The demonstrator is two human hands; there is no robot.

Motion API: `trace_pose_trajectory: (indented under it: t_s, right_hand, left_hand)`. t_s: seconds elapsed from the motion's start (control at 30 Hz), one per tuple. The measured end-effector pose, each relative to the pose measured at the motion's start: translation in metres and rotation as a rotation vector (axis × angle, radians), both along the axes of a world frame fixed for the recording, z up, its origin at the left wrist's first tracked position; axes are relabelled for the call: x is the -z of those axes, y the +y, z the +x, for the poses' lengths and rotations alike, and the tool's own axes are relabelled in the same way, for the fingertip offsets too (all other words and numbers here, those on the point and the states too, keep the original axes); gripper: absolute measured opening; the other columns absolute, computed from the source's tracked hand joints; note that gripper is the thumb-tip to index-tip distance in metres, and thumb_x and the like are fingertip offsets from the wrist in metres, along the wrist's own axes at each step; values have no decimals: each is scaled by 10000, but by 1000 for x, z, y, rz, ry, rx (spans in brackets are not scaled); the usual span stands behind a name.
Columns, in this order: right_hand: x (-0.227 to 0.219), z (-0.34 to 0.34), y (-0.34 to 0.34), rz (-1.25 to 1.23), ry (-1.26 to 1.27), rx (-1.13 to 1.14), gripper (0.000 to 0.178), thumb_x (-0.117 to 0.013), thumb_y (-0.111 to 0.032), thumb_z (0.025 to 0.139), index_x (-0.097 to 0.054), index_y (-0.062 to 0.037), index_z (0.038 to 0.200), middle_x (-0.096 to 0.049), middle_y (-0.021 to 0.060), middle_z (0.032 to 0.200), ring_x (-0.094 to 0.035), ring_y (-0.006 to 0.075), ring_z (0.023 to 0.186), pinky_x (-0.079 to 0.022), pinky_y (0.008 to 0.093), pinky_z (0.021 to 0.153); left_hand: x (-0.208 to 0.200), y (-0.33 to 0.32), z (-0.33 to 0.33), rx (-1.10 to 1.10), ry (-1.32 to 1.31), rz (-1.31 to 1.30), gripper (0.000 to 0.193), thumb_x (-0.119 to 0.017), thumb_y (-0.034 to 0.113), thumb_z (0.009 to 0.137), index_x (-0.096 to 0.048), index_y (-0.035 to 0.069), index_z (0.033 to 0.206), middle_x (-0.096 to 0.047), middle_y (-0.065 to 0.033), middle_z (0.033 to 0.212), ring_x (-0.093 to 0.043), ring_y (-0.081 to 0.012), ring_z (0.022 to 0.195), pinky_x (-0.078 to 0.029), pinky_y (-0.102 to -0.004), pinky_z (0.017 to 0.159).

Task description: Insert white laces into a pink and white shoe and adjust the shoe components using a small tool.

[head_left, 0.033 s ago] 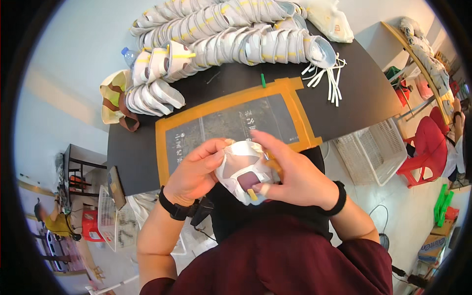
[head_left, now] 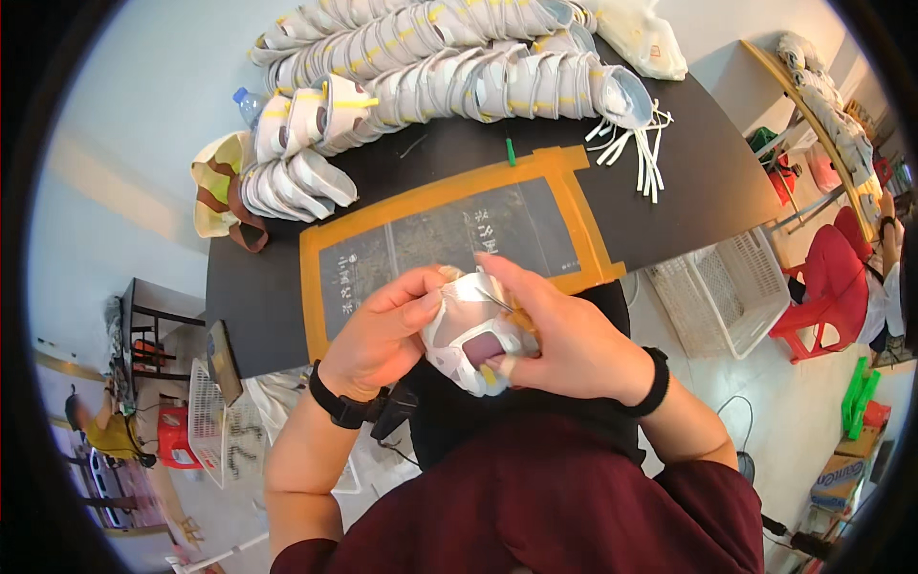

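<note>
Between my hands, above my lap at the near table edge, is a white shoe upper [head_left: 464, 337] with a purple patch and a small yellow tab. My left hand [head_left: 384, 330] is closed, pinching its left side. In my closed right hand [head_left: 564, 340] is a pair of small scissors [head_left: 493, 299]; the thin metal blades point at the upper's top edge. Most of their amber handle is hidden by the fingers. My right thumb also presses on the upper near the yellow tab.
Long nested rows of similar uppers [head_left: 430, 96] lie along the dark table's [head_left: 684, 182] far side. White strips [head_left: 650, 158] hang beside them. A black panel edged in orange tape [head_left: 574, 206] lies before me. White crates [head_left: 717, 297] stand on the floor. People sit left and right.
The scissor blades now show above the upper's top edge, where they were hidden before. My right fingers have shifted slightly left. The left hand keeps its hold.
</note>
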State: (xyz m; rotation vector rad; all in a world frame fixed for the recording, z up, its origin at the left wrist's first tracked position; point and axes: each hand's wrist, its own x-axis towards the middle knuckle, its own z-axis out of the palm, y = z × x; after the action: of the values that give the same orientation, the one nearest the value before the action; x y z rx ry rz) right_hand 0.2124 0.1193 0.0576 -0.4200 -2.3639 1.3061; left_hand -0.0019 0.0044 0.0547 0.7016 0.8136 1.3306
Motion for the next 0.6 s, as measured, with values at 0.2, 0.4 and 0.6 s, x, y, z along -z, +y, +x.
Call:
trace_pose_trajectory:
  t_s: [0.2, 0.4, 0.6]
  right_hand:
    - [22, -20, -9, 326, -69, 262, 699, -668, -174, 760, -408, -96, 1404, -661, 152, 1030, -673, 319, 739, -538, 409, 606]
    - [23, -20, -4, 229, -121, 310, 551, -650, -168, 775, -473, -81, 1290, -683, 140, 896, -676, 318, 729, -529, 419, 610]
    - [22, -26, -5, 242, -47, 296, 437, -651, -171, 782, -507, -77, 1184, -676, 135, 859, -670, 332, 734, -522, 429, 615]
  left_hand:
    - [3, 6, 28, -271, 27, -88, 185, -531, 165, 1009, -557, 35, 1138, -571, -31, 1193, -527, -134, 1109, -410, -326, 997]
    - [8, -11, 25, -374, 346, -96, 173, -567, 197, 985, -538, 66, 1096, -583, -48, 1149, -582, -155, 1038, -473, -351, 919]
    - [18, -26, 7, -246, 859, -111, 210, -642, 122, 929, -526, 77, 1098, -598, -31, 1040, -597, -121, 941, -551, -309, 773]
